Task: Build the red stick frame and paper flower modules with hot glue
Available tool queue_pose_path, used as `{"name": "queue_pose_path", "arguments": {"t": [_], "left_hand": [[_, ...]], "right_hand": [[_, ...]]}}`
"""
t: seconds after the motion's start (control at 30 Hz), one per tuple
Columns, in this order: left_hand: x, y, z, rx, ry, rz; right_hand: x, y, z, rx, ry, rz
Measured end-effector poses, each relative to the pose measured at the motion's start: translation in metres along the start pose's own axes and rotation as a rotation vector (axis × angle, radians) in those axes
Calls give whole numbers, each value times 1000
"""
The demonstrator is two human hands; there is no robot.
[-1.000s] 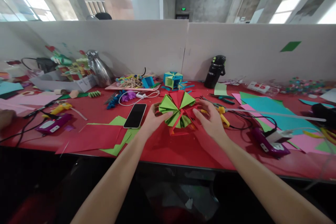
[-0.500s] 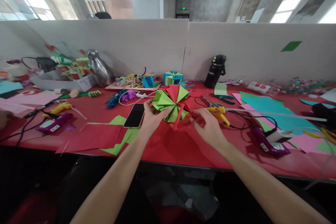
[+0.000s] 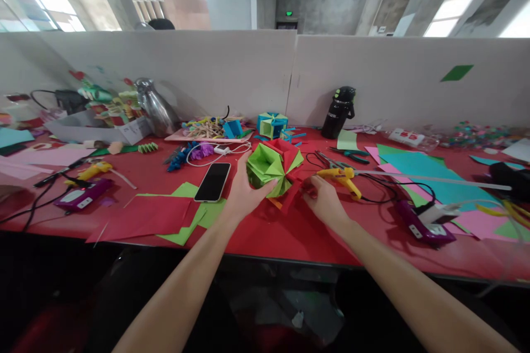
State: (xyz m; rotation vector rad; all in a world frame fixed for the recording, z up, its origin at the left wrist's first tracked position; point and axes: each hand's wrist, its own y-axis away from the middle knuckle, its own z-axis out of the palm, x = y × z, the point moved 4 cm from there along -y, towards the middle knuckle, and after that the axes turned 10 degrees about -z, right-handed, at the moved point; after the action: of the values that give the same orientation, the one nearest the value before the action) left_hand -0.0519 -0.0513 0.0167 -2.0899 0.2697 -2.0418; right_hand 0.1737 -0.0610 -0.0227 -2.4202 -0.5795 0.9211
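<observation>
One green-and-red folded paper piece [image 3: 271, 168] is gripped by the left hand [image 3: 243, 194], right of the one phone [image 3: 212, 182]; whether anything is pinched by the right hand [image 3: 326, 198] cannot be told. Two yellow glue guns [image 3: 343, 177] are seen, one either side of the phone.

Left hand [image 3: 247, 192] bare, slim, thumb long and narrow; some of its fingers are hidden. Right hand [image 3: 327, 198] bare as well, slim fingers; nail detail too small and blurred to read. Left forearm [image 3: 191, 273] and right forearm [image 3: 393, 270] both bare to bottom edge of view: plain surface, narrow at wrist, thicker further down. Black patches [image 3: 364, 309] below: clothing or shadow, can't tell.
</observation>
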Motion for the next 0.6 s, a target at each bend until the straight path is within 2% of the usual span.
{"name": "queue_pose_path", "arguments": {"t": [0.13, 0.33, 0.6], "left_hand": [[-9, -4, -2, 15, 31, -13], [-24, -11, -5, 52, 191, -135], [-26, -9, -1, 18, 216, -109]], "right_hand": [[-9, 1, 0, 38, -110, 38], [-28, 3, -6, 57, -240, 47], [-45, 4, -9, 50, -340, 43]]}}
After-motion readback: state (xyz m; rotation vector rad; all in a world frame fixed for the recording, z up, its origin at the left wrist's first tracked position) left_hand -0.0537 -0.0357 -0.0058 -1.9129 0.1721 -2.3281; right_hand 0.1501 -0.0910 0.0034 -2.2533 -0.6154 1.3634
